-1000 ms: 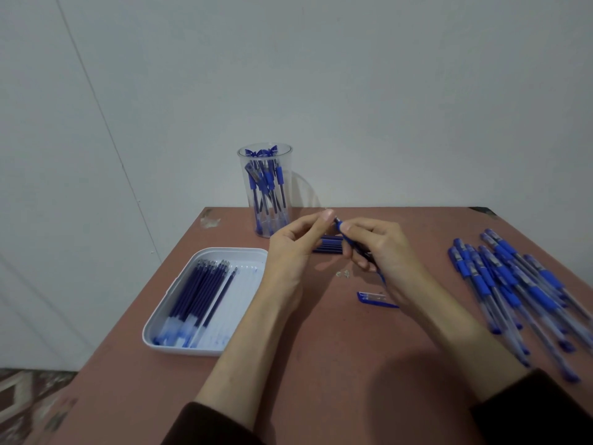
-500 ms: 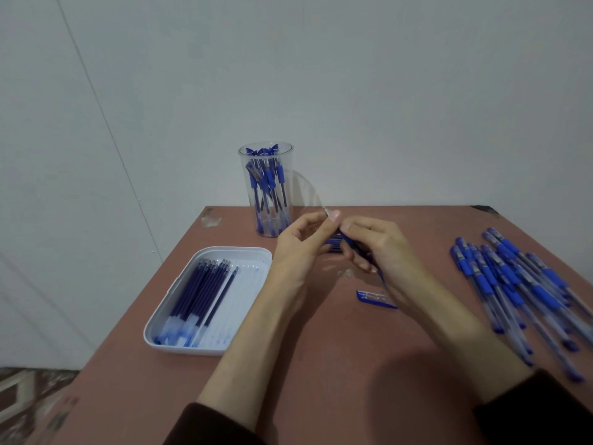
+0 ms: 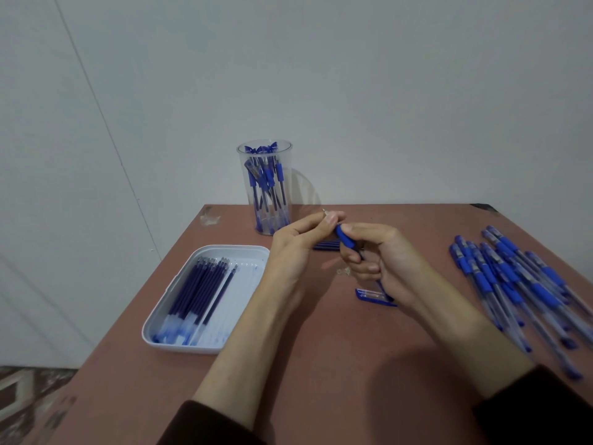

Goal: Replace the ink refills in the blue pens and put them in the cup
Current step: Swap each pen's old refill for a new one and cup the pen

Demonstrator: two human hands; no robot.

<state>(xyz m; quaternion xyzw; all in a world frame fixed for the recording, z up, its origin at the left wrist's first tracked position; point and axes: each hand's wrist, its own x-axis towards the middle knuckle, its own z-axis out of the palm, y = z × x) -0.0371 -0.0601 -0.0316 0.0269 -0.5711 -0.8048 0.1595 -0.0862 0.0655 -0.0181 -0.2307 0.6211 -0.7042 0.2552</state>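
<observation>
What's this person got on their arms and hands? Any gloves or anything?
No gloves: both the left hand and the right hand are bare, and no ring or watch shows. The forearms are bare too. A dark, brownish left sleeve and a matching right sleeve cover the arms only near the bottom edge of the picture.

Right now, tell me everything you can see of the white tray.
The tray is a shallow white rectangle with rounded corners, plastic by its look, lying flat on the left side of the reddish table. Dark blue refills lie side by side in its left half; blue smears mark the barer right half.
</observation>
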